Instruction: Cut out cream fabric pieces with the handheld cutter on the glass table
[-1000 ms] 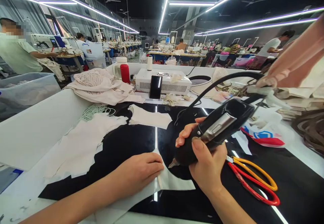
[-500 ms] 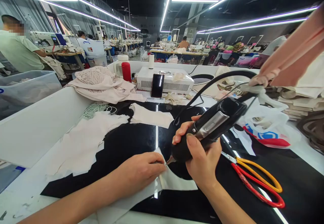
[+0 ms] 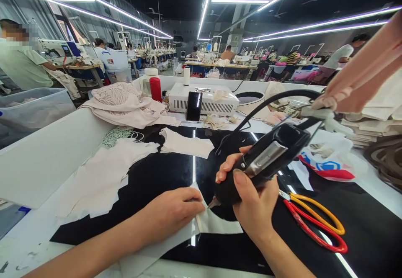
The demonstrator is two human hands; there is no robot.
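My right hand [image 3: 251,198] is wrapped round a black handheld tool [image 3: 266,156] with a metal plate on its side and a thick cable at its top. The tool's pointed metal tip [image 3: 214,203] is just above a white fabric piece [image 3: 220,222] on the black glossy surface. On that fabric rests my left hand [image 3: 177,207], its fingers pressed together close to the tip; their undersides are hidden. A paler sheet [image 3: 157,248] extends under my left wrist toward the near edge.
Scissors [image 3: 314,219] with orange and red handles lie right of my right hand. White fabric pieces [image 3: 97,177] lie left, another [image 3: 186,142] farther back. A phone [image 3: 194,106] leans on a white box [image 3: 220,102]. A plastic bag [image 3: 329,156] is at right.
The tool and my right hand have moved slightly right, and the tip is a little farther from my left fingers. My left hand has hardly moved.
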